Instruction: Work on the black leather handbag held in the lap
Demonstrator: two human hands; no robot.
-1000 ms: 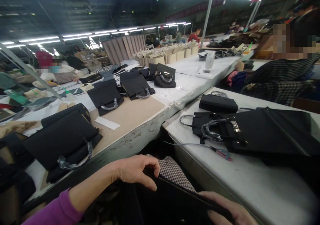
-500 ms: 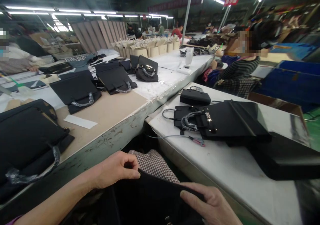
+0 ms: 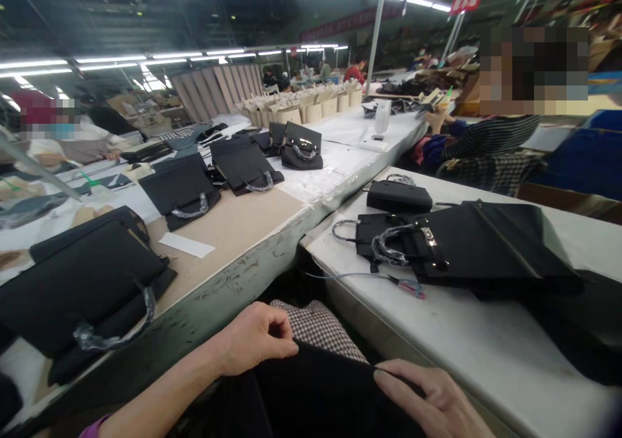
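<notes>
A black bag piece [image 3: 321, 392] lies on my lap at the bottom of the view. My left hand [image 3: 253, 341] is closed and pinches its upper left edge between thumb and fingers. My right hand [image 3: 432, 402] grips its right edge, fingers curled over the rim. Checked cloth [image 3: 318, 328] shows just beyond the piece, between the two tables. A black handbag [image 3: 466, 247] with a wrapped handle lies on the white table [image 3: 451, 341] to my right, past my right hand.
Several black handbags [image 3: 87, 279] lie along the long table [image 3: 233, 230] on my left, with a white paper strip [image 3: 187, 245]. A thin cable with a red tool [image 3: 408, 287] rests on the white table. A person in a striped top [image 3: 486, 143] sits at the far right.
The view has swung a little back to the left and up. My left hand has shifted slightly right along the edge, and my right hand has slid lower and to the right.
</notes>
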